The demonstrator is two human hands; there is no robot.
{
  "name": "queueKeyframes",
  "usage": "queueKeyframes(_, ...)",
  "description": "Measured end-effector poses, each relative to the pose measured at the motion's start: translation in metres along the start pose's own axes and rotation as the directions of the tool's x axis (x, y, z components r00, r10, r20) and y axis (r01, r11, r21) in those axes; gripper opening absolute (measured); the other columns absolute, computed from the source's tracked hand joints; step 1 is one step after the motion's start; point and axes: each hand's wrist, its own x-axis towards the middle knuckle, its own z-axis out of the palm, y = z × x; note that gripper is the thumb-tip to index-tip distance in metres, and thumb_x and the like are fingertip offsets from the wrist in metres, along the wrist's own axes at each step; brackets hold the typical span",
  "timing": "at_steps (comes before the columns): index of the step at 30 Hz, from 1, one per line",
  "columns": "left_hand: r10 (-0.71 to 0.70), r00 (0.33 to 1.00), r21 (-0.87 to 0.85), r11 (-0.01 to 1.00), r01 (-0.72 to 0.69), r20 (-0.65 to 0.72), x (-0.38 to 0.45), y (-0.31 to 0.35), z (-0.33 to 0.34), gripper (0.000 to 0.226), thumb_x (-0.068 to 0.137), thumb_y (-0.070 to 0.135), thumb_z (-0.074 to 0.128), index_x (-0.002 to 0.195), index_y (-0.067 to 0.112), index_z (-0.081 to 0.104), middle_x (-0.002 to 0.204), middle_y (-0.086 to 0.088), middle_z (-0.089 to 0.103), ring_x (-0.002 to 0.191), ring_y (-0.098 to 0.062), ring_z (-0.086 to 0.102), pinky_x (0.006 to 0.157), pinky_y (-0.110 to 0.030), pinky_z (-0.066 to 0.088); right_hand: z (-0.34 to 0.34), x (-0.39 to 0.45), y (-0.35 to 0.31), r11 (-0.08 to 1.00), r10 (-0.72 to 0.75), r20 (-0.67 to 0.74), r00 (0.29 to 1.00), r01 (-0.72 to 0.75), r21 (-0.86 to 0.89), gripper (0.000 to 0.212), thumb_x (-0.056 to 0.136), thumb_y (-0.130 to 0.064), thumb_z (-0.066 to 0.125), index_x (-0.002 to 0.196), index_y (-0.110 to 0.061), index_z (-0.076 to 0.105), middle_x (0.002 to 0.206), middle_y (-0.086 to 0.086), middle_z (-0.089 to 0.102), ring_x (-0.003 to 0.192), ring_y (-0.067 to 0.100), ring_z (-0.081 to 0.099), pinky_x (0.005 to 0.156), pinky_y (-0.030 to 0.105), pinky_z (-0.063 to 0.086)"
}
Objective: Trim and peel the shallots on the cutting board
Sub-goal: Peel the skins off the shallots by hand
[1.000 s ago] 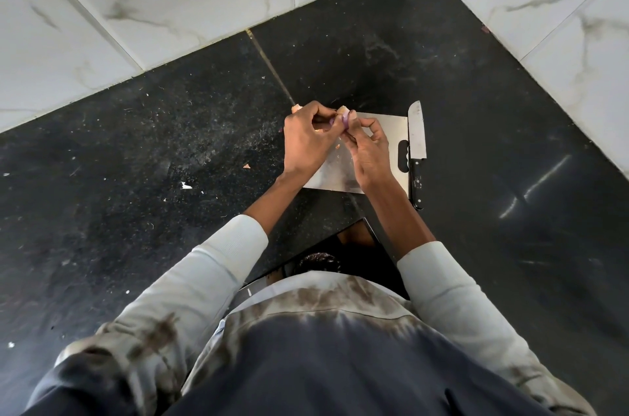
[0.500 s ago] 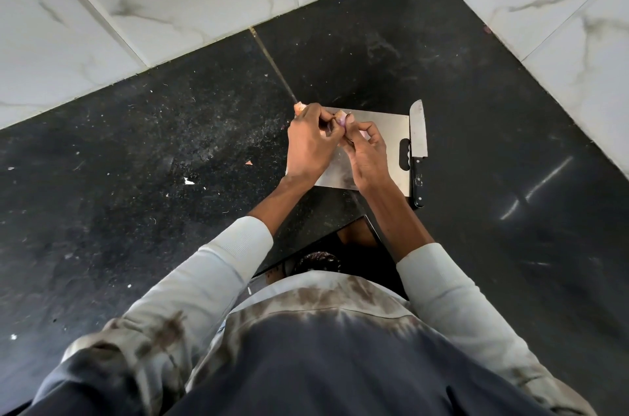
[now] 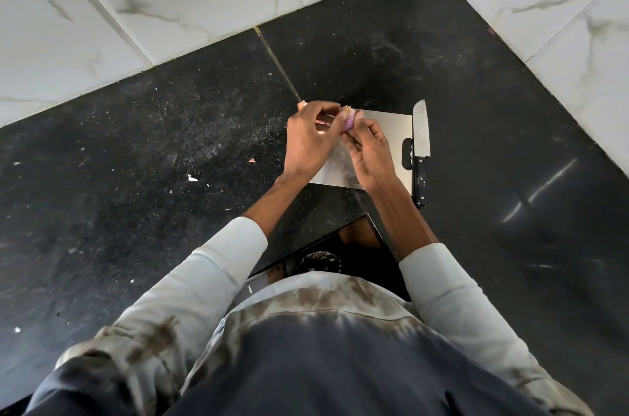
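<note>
Both hands are up over the far left part of the pale rectangular metal-look cutting board [image 3: 384, 129], and between them sits a small purple-skinned shallot [image 3: 349, 123]. The left hand [image 3: 311, 140] has its fingers curled in, pinching at the shallot's left side, with a scrap of papery skin showing under the fingertips. The right hand [image 3: 369, 157] meets it from the right, fingers bent and gripping the bulb. The shallot is held clear above the board, not lying on it. Along the board's right edge rests a black-handled kitchen knife [image 3: 421, 150], blade pointing far, untouched. Bits of peel [image 3: 252, 160] lie on the black speckled stone counter [image 3: 136, 177] to the left.
</note>
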Motion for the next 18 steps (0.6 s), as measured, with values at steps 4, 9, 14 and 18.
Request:
queueKeyframes(4,0.033,0.999,0.028,0.999,-0.033,0.002,0.003,-0.004,-0.0006,0.022,0.096,0.025,0.078,0.112,0.01,0.08,0.102,0.001,0.076,0.092,-0.009,0.073,0.082,-0.032,0.061,0.0004,0.0003,0.0028,1.0,0.002,-0.005,1.0,-0.002,-0.022,0.008,0.106,-0.016,0.061,0.101,-0.012,0.067,0.114,0.01,0.073,0.115,0.023,0.071,0.098,0.033,0.059)
queueKeyframes(9,0.075,0.997,0.091,0.993,-0.073,-0.016,0.0015,-0.0023,-0.0027,0.015,0.099,0.023,0.073,0.107,0.014,0.082,0.099,0.005,0.077,0.09,-0.007,0.073,0.08,-0.03,0.061,0.0043,-0.0027,0.0031,0.998,-0.025,-0.02,0.999,0.024,-0.05,0.005,0.105,-0.013,0.063,0.102,-0.013,0.067,0.109,0.007,0.076,0.109,0.02,0.074,0.1,0.035,0.059)
queueKeyframes(14,0.126,0.992,0.14,0.982,-0.126,0.012,0.0007,0.0019,-0.0065,0.015,0.098,0.027,0.074,0.106,0.017,0.08,0.099,0.006,0.076,0.087,-0.006,0.072,0.078,-0.032,0.061,0.0046,-0.0041,0.0006,0.989,-0.072,-0.015,0.997,0.069,-0.129,0.007,0.104,-0.012,0.065,0.097,-0.014,0.066,0.102,0.003,0.078,0.104,0.017,0.075,0.103,0.037,0.058)
queueKeyframes(18,0.147,0.987,0.185,0.97,-0.156,0.064,0.0039,0.0032,-0.0102,0.018,0.098,0.033,0.072,0.101,0.017,0.077,0.096,0.005,0.074,0.081,-0.009,0.071,0.073,-0.036,0.06,0.002,-0.0057,0.0025,0.981,-0.099,0.001,0.995,0.098,-0.17,0.005,0.104,-0.017,0.065,0.1,-0.015,0.065,0.109,0.007,0.076,0.11,0.022,0.073,0.102,0.036,0.058)
